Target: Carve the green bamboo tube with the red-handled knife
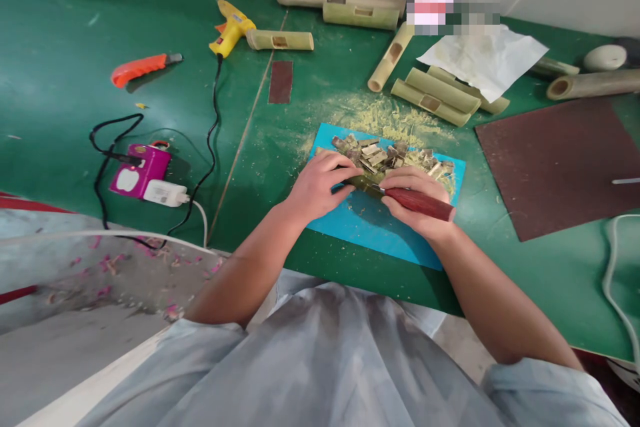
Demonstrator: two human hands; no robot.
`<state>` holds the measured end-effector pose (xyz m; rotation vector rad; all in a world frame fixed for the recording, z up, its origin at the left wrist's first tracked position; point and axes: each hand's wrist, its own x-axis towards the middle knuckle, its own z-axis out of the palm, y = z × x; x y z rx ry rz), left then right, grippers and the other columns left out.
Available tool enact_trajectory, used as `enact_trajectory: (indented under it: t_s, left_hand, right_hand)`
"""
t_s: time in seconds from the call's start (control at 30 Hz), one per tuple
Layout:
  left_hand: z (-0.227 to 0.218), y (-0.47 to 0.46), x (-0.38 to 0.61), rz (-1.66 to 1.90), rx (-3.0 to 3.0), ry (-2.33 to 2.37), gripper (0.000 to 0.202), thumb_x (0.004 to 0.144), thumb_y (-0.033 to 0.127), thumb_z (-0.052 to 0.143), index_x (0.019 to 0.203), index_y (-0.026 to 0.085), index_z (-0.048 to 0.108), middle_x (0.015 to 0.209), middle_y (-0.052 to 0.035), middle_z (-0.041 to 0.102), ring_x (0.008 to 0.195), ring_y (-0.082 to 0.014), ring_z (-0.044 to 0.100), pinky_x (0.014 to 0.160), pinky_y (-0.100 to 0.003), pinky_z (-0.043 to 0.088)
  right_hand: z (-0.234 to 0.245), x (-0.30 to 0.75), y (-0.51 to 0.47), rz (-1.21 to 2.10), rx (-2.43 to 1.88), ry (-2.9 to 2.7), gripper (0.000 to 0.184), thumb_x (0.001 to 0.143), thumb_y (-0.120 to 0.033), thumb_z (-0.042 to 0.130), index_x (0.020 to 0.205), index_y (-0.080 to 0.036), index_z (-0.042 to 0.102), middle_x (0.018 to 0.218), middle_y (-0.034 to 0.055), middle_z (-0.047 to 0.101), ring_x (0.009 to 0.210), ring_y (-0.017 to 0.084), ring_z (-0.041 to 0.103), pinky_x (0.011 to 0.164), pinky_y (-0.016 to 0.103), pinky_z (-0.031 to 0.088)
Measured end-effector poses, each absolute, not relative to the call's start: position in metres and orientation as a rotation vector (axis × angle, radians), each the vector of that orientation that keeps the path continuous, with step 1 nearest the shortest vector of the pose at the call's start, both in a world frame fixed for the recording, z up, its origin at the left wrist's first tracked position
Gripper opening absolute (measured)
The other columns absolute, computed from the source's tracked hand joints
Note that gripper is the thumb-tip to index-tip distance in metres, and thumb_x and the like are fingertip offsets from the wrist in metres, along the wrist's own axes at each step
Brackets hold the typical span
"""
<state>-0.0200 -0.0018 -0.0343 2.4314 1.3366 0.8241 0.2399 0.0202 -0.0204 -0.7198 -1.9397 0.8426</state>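
Note:
My right hand [417, 203] is closed round the dark red wooden handle of a knife [425, 203], whose blade points left. My left hand [317, 183] is closed on a greenish bamboo piece [361, 183] that lies under the blade. Both hands work over a blue cutting mat [370, 227] on the green table. A heap of small cut bamboo chips [390, 157] lies on the mat just beyond my fingers.
Several bamboo tubes [435, 90] with cut slots lie at the back, beside white paper [483, 57]. A yellow glue gun [231, 30], an orange utility knife [140, 68], a purple power strip [140, 170] with cables and a brown sandpaper sheet [560, 160] surround the mat.

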Motion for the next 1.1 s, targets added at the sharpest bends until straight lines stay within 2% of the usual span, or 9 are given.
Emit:
enact_trajectory:
  t_s: [0.27, 0.63, 0.83, 0.97, 1.1]
  left_hand:
    - [-0.034, -0.003, -0.02, 0.846, 2.446, 1.324, 0.022, 0.103, 0.024, 0.067, 0.123, 0.02, 0.076, 0.115, -0.0113, 0.077, 0.11, -0.0271, 0.07, 0.097, -0.046, 0.058]
    - [-0.034, -0.003, -0.02, 0.865, 2.477, 1.314, 0.022, 0.102, 0.024, 0.069, 0.122, 0.02, 0.075, 0.113, -0.01, 0.078, 0.106, -0.026, 0.07, 0.095, -0.045, 0.057]
    - [-0.036, -0.003, -0.02, 0.83, 2.464, 1.324, 0.022, 0.104, 0.026, 0.067, 0.123, 0.022, 0.075, 0.116, -0.0093, 0.077, 0.11, -0.0251, 0.07, 0.097, -0.044, 0.056]
    - [-0.037, -0.001, -0.02, 0.828, 2.446, 1.327, 0.022, 0.103, 0.026, 0.068, 0.123, 0.023, 0.076, 0.115, -0.0093, 0.078, 0.108, -0.0251, 0.071, 0.096, -0.045, 0.056]
    - [-0.038, -0.001, -0.021, 0.824, 2.425, 1.324, 0.023, 0.102, 0.026, 0.07, 0.123, 0.023, 0.076, 0.114, -0.0102, 0.078, 0.108, -0.0259, 0.071, 0.095, -0.046, 0.056]
  right_hand:
    - [-0.018, 0.239, 0.021, 0.87, -0.669, -1.966, 0.016, 0.093, -0.024, 0.078, 0.108, -0.031, 0.078, 0.104, 0.003, 0.081, 0.098, 0.022, 0.078, 0.092, 0.041, 0.066]
    - [-0.01, 0.238, 0.014, 0.701, -0.702, -1.911, 0.014, 0.085, -0.015, 0.073, 0.089, -0.029, 0.072, 0.084, -0.0018, 0.073, 0.072, 0.016, 0.072, 0.068, 0.032, 0.062]
    - [-0.014, 0.241, 0.008, 0.67, -0.753, -1.828, 0.015, 0.086, -0.015, 0.073, 0.089, -0.029, 0.075, 0.088, -0.0001, 0.076, 0.074, 0.017, 0.073, 0.072, 0.035, 0.063]
    - [-0.017, 0.241, 0.006, 0.66, -0.752, -1.798, 0.012, 0.086, -0.017, 0.074, 0.088, -0.029, 0.076, 0.087, 0.0, 0.077, 0.071, 0.018, 0.073, 0.069, 0.036, 0.062]
    - [-0.022, 0.243, 0.008, 0.645, -0.786, -1.656, 0.01, 0.092, -0.023, 0.071, 0.087, -0.03, 0.076, 0.085, 0.0002, 0.074, 0.075, 0.019, 0.072, 0.072, 0.039, 0.061]
